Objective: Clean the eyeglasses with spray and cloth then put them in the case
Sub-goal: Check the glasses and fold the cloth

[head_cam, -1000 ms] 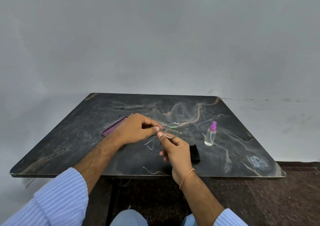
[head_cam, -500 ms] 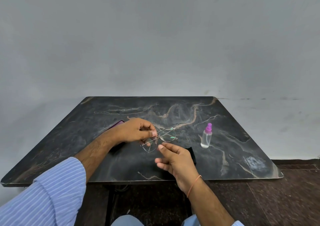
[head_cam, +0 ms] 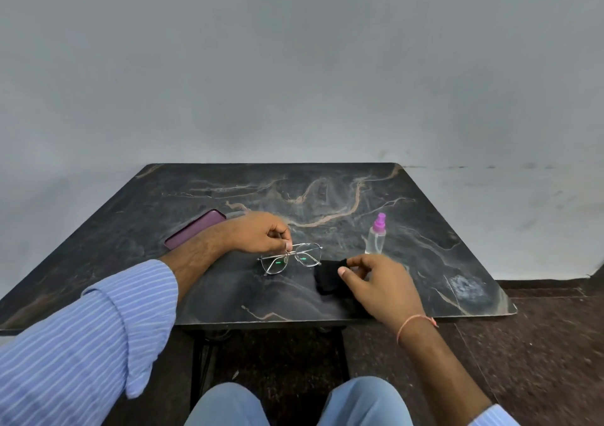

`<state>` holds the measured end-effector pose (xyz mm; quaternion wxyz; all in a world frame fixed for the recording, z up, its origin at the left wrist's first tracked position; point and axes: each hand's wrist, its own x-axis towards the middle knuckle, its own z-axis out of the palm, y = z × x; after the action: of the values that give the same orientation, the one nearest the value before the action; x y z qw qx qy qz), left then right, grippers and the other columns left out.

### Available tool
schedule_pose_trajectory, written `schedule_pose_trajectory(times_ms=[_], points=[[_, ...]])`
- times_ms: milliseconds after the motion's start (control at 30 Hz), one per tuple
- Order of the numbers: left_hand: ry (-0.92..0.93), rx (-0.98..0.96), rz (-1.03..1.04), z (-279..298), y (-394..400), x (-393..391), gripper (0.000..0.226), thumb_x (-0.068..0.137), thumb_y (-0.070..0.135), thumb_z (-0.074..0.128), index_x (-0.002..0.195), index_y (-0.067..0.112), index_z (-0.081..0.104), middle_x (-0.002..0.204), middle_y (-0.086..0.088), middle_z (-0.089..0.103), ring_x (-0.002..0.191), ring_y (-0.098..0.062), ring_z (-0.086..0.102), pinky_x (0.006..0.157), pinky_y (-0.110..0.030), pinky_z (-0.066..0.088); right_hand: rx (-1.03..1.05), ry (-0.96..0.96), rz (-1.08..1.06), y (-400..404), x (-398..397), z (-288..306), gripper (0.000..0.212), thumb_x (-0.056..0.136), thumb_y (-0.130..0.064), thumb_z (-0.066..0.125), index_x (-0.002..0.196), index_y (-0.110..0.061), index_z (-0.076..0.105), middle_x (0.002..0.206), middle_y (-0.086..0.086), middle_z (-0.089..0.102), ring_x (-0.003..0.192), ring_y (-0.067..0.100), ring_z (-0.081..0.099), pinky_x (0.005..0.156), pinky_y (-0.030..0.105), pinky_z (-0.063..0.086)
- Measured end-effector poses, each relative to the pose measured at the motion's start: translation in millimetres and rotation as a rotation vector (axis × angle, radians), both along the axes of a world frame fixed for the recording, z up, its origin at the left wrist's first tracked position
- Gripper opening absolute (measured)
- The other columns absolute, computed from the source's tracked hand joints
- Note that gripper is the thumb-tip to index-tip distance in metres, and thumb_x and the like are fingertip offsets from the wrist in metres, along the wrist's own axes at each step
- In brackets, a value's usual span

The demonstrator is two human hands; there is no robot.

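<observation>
The thin metal-framed eyeglasses (head_cam: 292, 258) sit low over the dark marble table (head_cam: 294, 196), near its front middle. My left hand (head_cam: 261, 233) pinches their frame at the bridge between thumb and fingers. A black cloth (head_cam: 328, 277) lies just right of the glasses, and my right hand (head_cam: 376, 281) pinches its upper edge. A clear spray bottle (head_cam: 376, 234) with a purple nozzle stands upright behind my right hand. The purple case (head_cam: 195, 228) lies flat at the left, partly hidden by my left forearm.
The table's front edge (head_cam: 327, 317) runs just under my right wrist. A pale wall stands behind the table. Dark speckled floor (head_cam: 539, 344) lies to the right, and my knees show at the bottom.
My right hand let go of the glasses, moved right and took hold of the black cloth. My left hand kept the glasses and lowered them toward the table.
</observation>
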<state>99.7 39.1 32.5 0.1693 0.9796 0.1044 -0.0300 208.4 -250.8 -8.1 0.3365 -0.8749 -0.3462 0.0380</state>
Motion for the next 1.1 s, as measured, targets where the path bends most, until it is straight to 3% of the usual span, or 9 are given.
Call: schedule_pose_trajectory(times_ms=[133,267,367,467,600,733,867,1000,1100], points=[[-0.005,-0.026,0.044,-4.8,2.6,3.3,0.016,0.107,0.032,0.071,0.108,0.021,0.082,0.070,0.030,0.069,0.065,0.024,0.060,0.064,0.004,0.040,-0.162,0.021,-0.054,7.5,11.8,-2.9,0.040,0.082,-0.071,0.071,0.090,-0.032,0.073,0.083,-0.014,0.073,0.084,0.012,0.068,0.070,0.031,0.052],[0.005,-0.041,0.066,-5.0,0.3,4.7,0.017,0.106,0.036,0.071,0.106,0.023,0.082,0.074,0.028,0.074,0.066,0.021,0.063,0.065,0.003,0.041,-0.163,0.103,-0.074,9.9,15.4,-5.9,0.028,0.079,-0.058,0.079,0.076,-0.031,0.070,0.079,-0.014,0.073,0.085,0.014,0.071,0.080,0.037,0.060],[0.040,-0.075,0.062,-1.3,-2.0,3.5,0.017,0.108,0.034,0.070,0.107,0.024,0.083,0.091,0.012,0.084,0.077,0.012,0.073,0.071,-0.001,0.047,-0.099,0.157,-0.080,5.1,17.4,-5.8,0.021,0.079,-0.051,0.081,0.076,-0.032,0.072,0.075,-0.015,0.074,0.081,0.009,0.071,0.081,0.037,0.060],[0.046,-0.106,0.079,-1.8,-2.9,3.5,0.018,0.109,0.033,0.068,0.109,0.024,0.083,0.096,0.017,0.085,0.094,-0.004,0.080,0.087,-0.017,0.056,0.029,0.223,-0.059,-0.8,15.4,-3.5,0.018,0.081,-0.046,0.084,0.077,-0.032,0.074,0.072,-0.014,0.074,0.074,0.002,0.069,0.077,0.034,0.059],[0.039,-0.063,0.076,-2.7,-3.7,3.6,0.020,0.109,0.035,0.068,0.107,0.025,0.085,0.084,0.031,0.080,0.090,-0.005,0.079,0.078,-0.017,0.054,0.201,0.197,-0.012,-5.3,7.9,1.8,0.014,0.081,-0.044,0.085,0.077,-0.034,0.076,0.078,-0.021,0.073,0.078,-0.001,0.067,0.074,0.028,0.054],[0.013,-0.090,0.070,-0.7,-7.7,-1.7,0.021,0.108,0.036,0.068,0.109,0.025,0.086,0.090,0.021,0.082,0.079,0.004,0.074,0.076,-0.019,0.055,0.285,0.171,0.004,-8.6,3.6,9.3,0.011,0.083,-0.043,0.084,0.078,-0.036,0.078,0.082,-0.022,0.074,0.065,0.002,0.061,0.066,0.024,0.048],[-0.145,-0.069,0.104,6.7,-18.5,-12.3,0.025,0.107,0.047,0.067,0.127,0.040,0.078,0.116,0.022,0.078,0.108,0.001,0.073,0.103,-0.033,0.060,0.318,0.158,0.051,-8.1,-0.5,18.5,0.008,0.086,-0.043,0.084,0.080,-0.039,0.079,0.074,-0.024,0.071,0.056,0.004,0.054,0.062,0.028,0.050],[-0.374,-0.210,0.070,25.5,-41.9,-28.1,0.022,0.104,0.053,0.069,0.124,0.050,0.077,0.118,0.024,0.079,0.113,0.003,0.073,0.101,-0.035,0.061,0.321,0.112,0.134,0.1,-7.2,31.9,0.007,0.087,-0.042,0.083,0.082,-0.039,0.080,0.079,-0.023,0.074,0.057,0.003,0.053,0.061,0.024,0.047],[-0.464,-0.267,0.031,37.9,-58.2,-46.2,0.020,0.097,0.045,0.082,0.117,0.045,0.082,0.112,0.022,0.080,0.108,0.000,0.076,0.094,-0.033,0.064,0.326,0.085,0.179,8.4,-13.5,41.4,0.007,0.089,-0.041,0.082,0.084,-0.036,0.081,0.080,-0.020,0.075,0.057,0.003,0.053,0.060,0.018,0.043]])
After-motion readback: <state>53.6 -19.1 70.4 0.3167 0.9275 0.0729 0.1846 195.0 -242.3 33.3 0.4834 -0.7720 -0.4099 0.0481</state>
